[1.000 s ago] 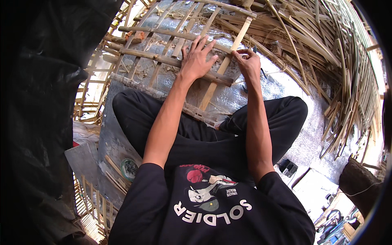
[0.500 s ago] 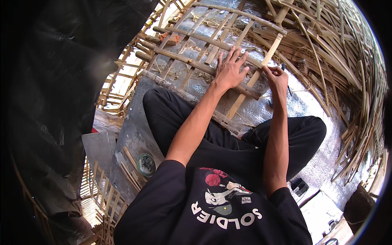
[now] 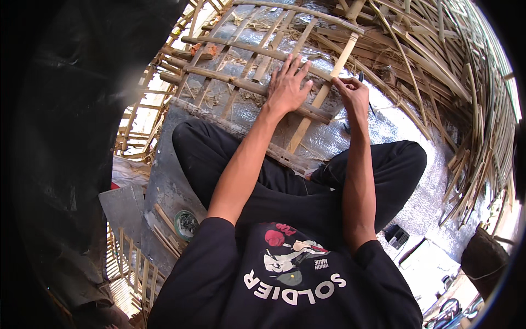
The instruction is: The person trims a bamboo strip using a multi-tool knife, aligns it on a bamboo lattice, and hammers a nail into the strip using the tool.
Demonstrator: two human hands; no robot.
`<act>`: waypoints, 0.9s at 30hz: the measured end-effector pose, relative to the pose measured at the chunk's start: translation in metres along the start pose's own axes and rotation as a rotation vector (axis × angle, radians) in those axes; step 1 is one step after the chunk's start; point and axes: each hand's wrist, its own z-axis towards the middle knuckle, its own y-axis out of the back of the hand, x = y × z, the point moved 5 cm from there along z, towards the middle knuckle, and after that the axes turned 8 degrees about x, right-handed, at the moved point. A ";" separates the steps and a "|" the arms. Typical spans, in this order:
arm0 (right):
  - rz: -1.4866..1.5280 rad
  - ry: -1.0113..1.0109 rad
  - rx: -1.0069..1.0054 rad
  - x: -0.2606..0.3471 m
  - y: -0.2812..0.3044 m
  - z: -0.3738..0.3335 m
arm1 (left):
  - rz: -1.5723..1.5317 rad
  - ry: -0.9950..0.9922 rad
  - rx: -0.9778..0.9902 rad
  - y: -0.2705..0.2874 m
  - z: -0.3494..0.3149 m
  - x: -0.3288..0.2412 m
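A lattice of bamboo poles and slats lies across the floor beyond my crossed legs. My left hand (image 3: 287, 88) rests open on it, its spread fingers lying over two long bamboo poles (image 3: 233, 80). A paler bamboo slat (image 3: 344, 55) crosses these poles near their right ends. Where the slat meets the second pole, my right hand (image 3: 354, 94) is closed in a pinch, thumb and fingertips against the bamboo. What is between those fingertips is too small to make out. A thin dark object (image 3: 360, 77) shows beside the right hand; its kind is unclear.
Loose bamboo strips (image 3: 482, 109) are heaped along the right. Shiny foil-like sheeting (image 3: 408, 129) covers the floor. A small round container (image 3: 186, 225) and some sticks (image 3: 165, 233) lie to my left, near a grey board (image 3: 124, 211). A black device (image 3: 396, 236) sits by my right knee. Dark sheeting (image 3: 71, 137) hangs at left.
The whole view has shifted, so the scene sits farther left and slightly higher. Both hands keep nearly the same places on the bamboo lattice.
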 end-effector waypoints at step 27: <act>-0.047 -0.011 -0.052 -0.018 -0.011 0.006 | -0.492 -0.969 0.234 0.189 -0.102 -0.320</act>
